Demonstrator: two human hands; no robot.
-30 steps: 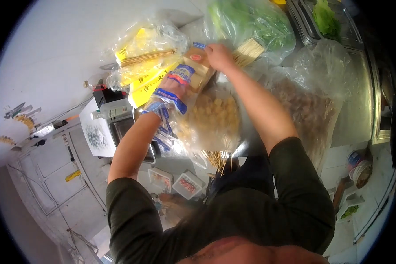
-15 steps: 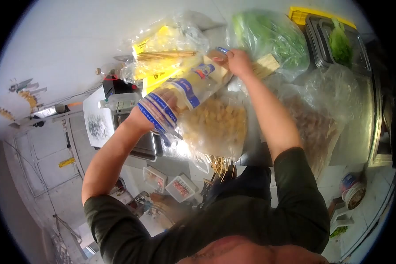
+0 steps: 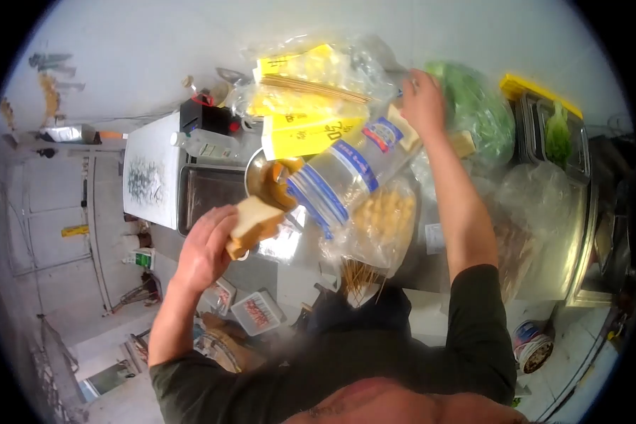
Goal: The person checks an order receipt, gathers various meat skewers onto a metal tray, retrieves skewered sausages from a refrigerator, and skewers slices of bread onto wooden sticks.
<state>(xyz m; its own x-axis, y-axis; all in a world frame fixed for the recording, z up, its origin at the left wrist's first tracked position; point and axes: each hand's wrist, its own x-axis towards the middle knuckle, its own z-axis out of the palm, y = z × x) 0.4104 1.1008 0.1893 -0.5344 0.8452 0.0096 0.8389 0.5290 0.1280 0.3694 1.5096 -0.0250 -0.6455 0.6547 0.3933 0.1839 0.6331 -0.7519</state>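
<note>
My left hand (image 3: 208,247) is closed on bread slices (image 3: 256,218) beside the mouth of a clear bread bag (image 3: 360,168) with blue bands. Brown-crusted bread also shows just beyond the slices, partly over a metal bowl (image 3: 254,169). At the bag's far end, my right hand (image 3: 424,102) grips the plastic, its fingertips partly hidden. Some pale bread (image 3: 403,128) is still inside the bag near that hand. Under and beside the bread bag lies a plastic bag of tan chunks (image 3: 385,219), with thin wooden sticks (image 3: 360,278) at its near edge.
Yellow printed packets (image 3: 307,134) and a bundle of skewers (image 3: 311,86) lie behind the bread bag. A bag of green leaves (image 3: 477,106) is at the back right. A dark tray (image 3: 215,187) and a plastic bottle (image 3: 208,145) stand left. White tubs (image 3: 258,313) sit lower down.
My left hand has come out of the bread bag and moved toward the lower left with bread slices. My right hand stays at the bag's far end.
</note>
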